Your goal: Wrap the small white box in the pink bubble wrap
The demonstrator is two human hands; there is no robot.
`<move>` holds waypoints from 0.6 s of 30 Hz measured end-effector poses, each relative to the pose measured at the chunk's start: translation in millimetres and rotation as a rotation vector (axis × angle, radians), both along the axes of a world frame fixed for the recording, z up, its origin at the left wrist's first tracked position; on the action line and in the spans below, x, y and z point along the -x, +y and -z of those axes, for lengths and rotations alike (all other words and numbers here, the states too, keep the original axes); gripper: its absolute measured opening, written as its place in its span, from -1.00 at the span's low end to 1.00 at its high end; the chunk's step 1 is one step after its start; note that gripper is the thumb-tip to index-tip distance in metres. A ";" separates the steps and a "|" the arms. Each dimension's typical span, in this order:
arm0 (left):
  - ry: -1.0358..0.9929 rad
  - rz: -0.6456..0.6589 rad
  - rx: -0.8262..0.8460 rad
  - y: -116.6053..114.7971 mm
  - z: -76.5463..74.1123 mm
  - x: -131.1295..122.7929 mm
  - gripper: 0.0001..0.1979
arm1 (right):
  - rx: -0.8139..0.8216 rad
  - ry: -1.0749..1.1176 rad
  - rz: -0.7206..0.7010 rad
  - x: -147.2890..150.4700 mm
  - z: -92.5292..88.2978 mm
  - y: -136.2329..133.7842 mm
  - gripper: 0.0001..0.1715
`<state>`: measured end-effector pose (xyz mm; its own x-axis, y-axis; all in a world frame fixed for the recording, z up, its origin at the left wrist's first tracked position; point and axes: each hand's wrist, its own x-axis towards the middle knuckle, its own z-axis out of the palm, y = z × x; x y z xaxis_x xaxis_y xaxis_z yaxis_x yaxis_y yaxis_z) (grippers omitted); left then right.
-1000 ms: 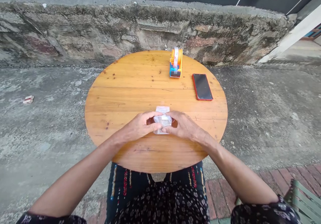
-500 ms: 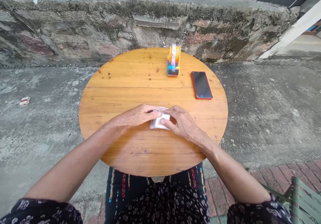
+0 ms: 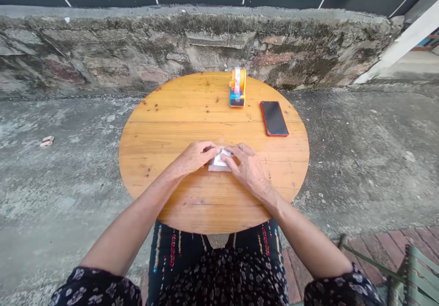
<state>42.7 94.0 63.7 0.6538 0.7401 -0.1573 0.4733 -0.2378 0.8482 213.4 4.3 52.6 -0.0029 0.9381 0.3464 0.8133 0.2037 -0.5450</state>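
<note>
A small white packet in what looks like clear plastic wrap (image 3: 219,164) lies on the round wooden table (image 3: 192,201), close to my body. My left hand (image 3: 197,156) grips its left side, thumb along the upper edge, fingers curled and partly hidden. From the right, my right hand (image 3: 249,166) holds it with the thumb on its face and the fingers at its far right edge. What is printed on the packet is too small to read.
A yellow and blue tape dispenser (image 3: 237,88) with a tape roll stands at the table's far side. To its right lies a phone in a red case (image 3: 275,118). A stone wall (image 3: 137,54) runs behind the table, and a green chair (image 3: 421,274) is at lower right.
The view has tilted up a little and shifted. My left thumb has slid back toward the packet's upper left edge, uncovering more of its white face. Both hands still hold it.
</note>
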 end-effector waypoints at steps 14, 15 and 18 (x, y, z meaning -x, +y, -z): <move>-0.147 -0.429 -0.334 -95.4 23.7 27.3 -0.65 | -0.029 -0.147 -0.056 26.2 10.1 -45.7 -0.60; -0.161 -0.459 -0.400 -103.0 27.1 25.7 -0.63 | -0.028 -0.153 -0.054 26.2 10.6 -45.1 -0.60; -0.197 -0.475 -0.594 -121.7 37.1 22.1 -0.61 | -0.031 -0.126 -0.058 26.1 12.7 -43.6 -0.60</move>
